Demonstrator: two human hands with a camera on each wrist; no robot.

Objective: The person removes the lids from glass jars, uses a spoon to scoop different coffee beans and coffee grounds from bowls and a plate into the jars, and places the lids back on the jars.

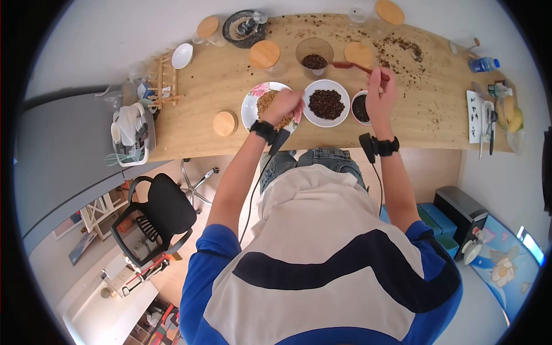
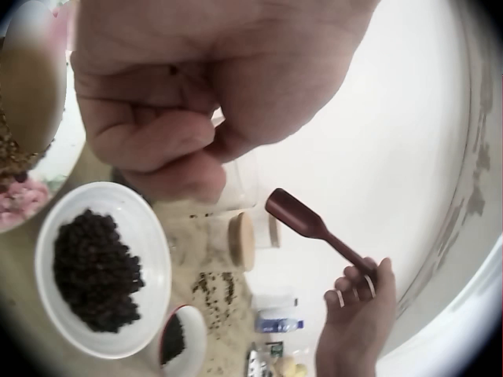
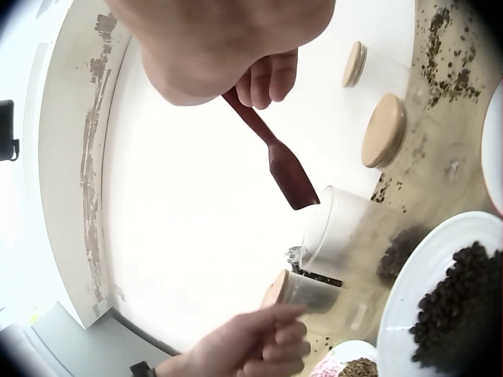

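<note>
My right hand (image 1: 381, 100) holds a reddish-brown scoop (image 1: 343, 65) by its handle. The scoop's head points left, close to the rim of a clear open jar (image 3: 334, 228) with dark beans at its bottom. Over a floral plate (image 1: 249, 110) of brown grains (image 1: 266, 103) hovers my left hand (image 1: 283, 107), its fingers curled and nothing visible in them. Between the hands stands a white bowl (image 1: 309, 85) of dark beans (image 1: 326, 104). A small red-rimmed bowl (image 1: 361, 119) with black contents sits beside it, partly hidden by my right forearm.
Wooden-lidded jars (image 1: 264, 54) and a dark mortar (image 1: 244, 40) stand along the back. Dark bits (image 1: 402, 49) are scattered at the back right. A wooden rack (image 1: 167, 83) and a dish basket (image 1: 132, 135) are at left; a white tray (image 1: 474, 118) and blue-labelled bottle (image 1: 484, 65) at right.
</note>
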